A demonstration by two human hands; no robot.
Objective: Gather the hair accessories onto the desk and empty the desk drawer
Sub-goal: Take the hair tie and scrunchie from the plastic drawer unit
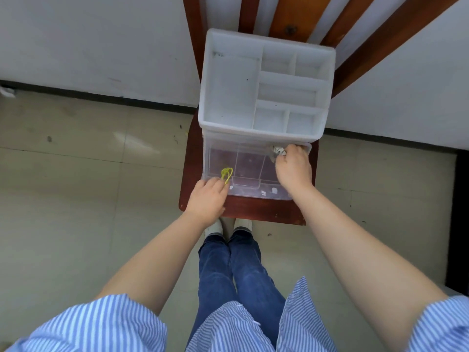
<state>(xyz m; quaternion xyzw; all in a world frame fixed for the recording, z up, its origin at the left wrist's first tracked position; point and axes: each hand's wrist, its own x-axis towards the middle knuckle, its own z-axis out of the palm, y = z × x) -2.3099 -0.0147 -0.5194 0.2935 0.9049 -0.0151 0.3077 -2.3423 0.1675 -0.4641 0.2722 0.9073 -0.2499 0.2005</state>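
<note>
A white plastic organizer (228, 97) with several empty top compartments stands on a red-brown wooden chair seat (253, 212). Its clear drawer (248, 171) is pulled out toward me. My left hand (206, 200) is at the drawer's front left corner, its fingers pinching a yellow hair tie (226, 173) that sticks up into the drawer. My right hand (293, 167) reaches into the drawer's back right corner and closes on a white and dark patterned hair accessory (278, 150), which the fingers partly hide.
Two small white bits (269, 191) lie in the drawer's front section. The chair back's wooden slats (291, 19) rise against a white wall. Beige floor tiles (88, 174) surround the chair. My shoes (228, 227) stand just before the seat edge.
</note>
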